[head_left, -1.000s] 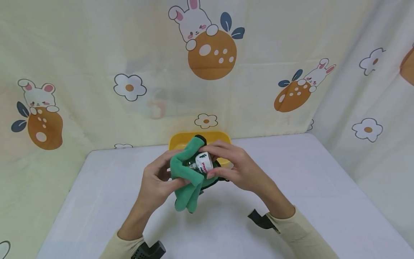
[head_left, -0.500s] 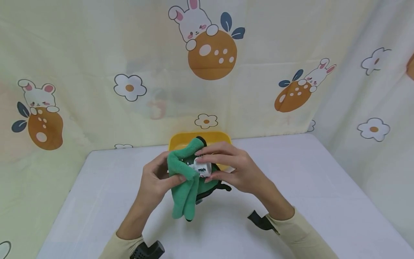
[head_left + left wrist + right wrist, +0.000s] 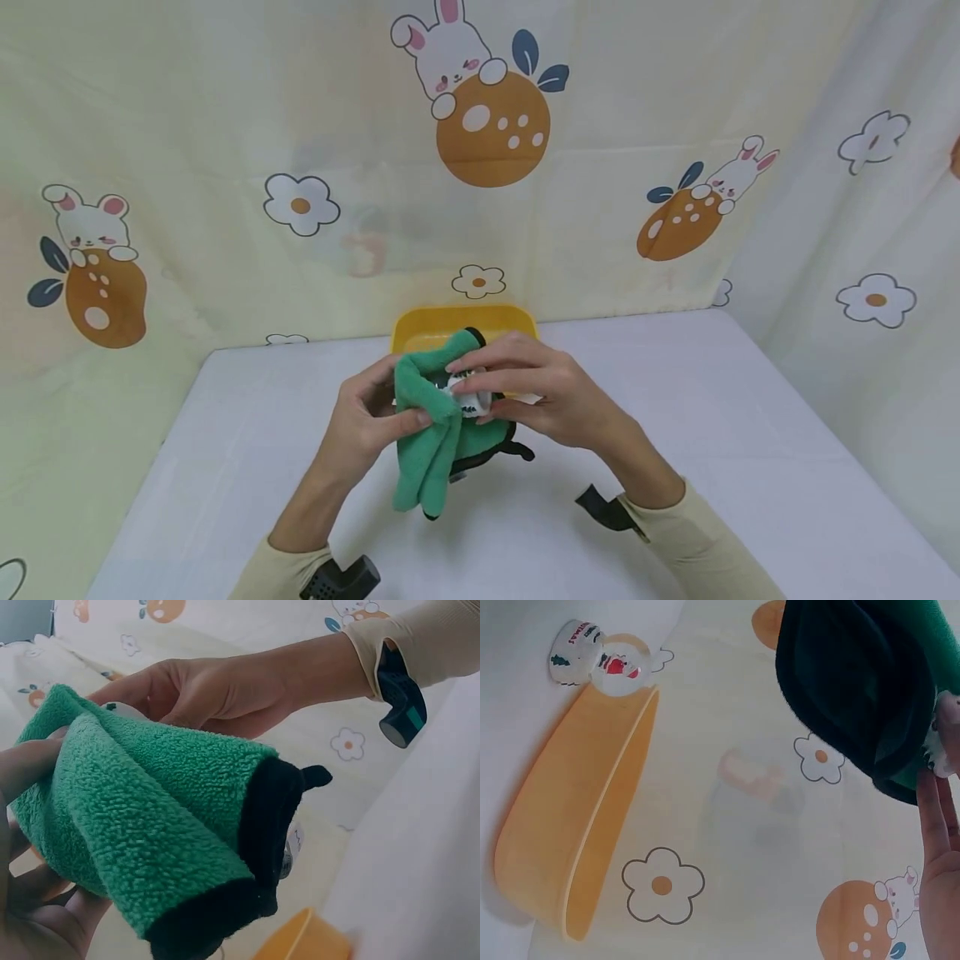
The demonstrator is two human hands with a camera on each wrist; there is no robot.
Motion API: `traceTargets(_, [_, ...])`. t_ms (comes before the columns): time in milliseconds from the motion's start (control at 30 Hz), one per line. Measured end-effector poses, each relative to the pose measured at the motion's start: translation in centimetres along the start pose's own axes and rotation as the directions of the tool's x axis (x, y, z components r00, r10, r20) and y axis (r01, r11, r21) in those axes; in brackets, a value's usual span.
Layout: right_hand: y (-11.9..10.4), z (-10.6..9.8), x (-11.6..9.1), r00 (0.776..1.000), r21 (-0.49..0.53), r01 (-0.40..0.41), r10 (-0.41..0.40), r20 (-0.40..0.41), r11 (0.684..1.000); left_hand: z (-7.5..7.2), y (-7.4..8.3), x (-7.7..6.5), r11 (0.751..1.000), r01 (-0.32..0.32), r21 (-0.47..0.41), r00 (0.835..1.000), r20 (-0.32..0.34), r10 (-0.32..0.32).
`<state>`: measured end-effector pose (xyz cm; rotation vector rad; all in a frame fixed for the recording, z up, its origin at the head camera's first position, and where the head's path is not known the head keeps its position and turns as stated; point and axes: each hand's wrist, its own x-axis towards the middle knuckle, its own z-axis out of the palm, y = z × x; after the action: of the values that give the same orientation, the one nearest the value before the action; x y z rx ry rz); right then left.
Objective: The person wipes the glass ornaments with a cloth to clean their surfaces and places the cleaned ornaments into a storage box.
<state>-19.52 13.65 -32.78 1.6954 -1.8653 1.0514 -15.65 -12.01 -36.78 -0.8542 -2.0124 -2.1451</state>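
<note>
My left hand (image 3: pixel 367 408) holds a fuzzy green cloth (image 3: pixel 429 454) with black edging, its thumb pressed on the near fold. Wrapped in that cloth is a small snow globe whose white printed base (image 3: pixel 474 406) shows on the right side. My right hand (image 3: pixel 555 387) pinches this base between thumb and fingers. The glass part is mostly hidden by the folds. From the right wrist view, the cloth's dark green face (image 3: pixel 847 682) hangs beside the right fingers, and only a sliver of the white base (image 3: pixel 934 746) shows.
Behind the hands a yellow bin (image 3: pixel 420 327) stands at the table's far edge. A second snow globe (image 3: pixel 576 654) with a white base is beside the bin in the right wrist view. A patterned curtain (image 3: pixel 600 167) hangs behind the white table (image 3: pixel 675 392).
The snow globe's base has turned in the right fingers, so its red lettering no longer shows. Those fingers have shifted over the base, and the cloth hangs slightly lower.
</note>
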Motion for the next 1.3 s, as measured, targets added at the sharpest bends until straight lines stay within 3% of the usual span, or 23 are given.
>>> traceTargets(300, [-0.3, 0.0, 0.0, 1.0, 0.058, -0.021, 0.022, -0.004, 0.998, -0.2, -0.2, -0.2, 0.999, -0.05, -0.009, 0.997, 0.061, 0.05])
traceTargets(533, [-0.6, -0.1, -0.2, 0.99, 0.094, -0.129, 0.134, -0.05, 0.987, 0.1, -0.4, -0.3, 0.997, -0.083, 0.005, 0.994, 0.074, 0.083])
traceTargets(867, [-1.0, 0.0, 0.2, 0.954, 0.039, -0.269, 0.271, -0.127, 0.962, 1.0, -0.4, -0.2, 0.981, -0.135, 0.139, 0.99, 0.053, 0.129])
traceTargets(1133, [-0.9, 0.1, 0.2, 0.922, 0.008, -0.341, 0.336, -0.19, 0.94, 1.3, -0.4, 0.0, 0.969, -0.184, 0.166, 0.983, 0.047, 0.179])
traceTargets(1300, [-0.9, 0.4, -0.1, 0.888, 0.028, -0.426, 0.424, -0.179, 0.904, 1.3, -0.5, 0.0, 0.962, -0.227, 0.153, 0.974, 0.024, 0.226])
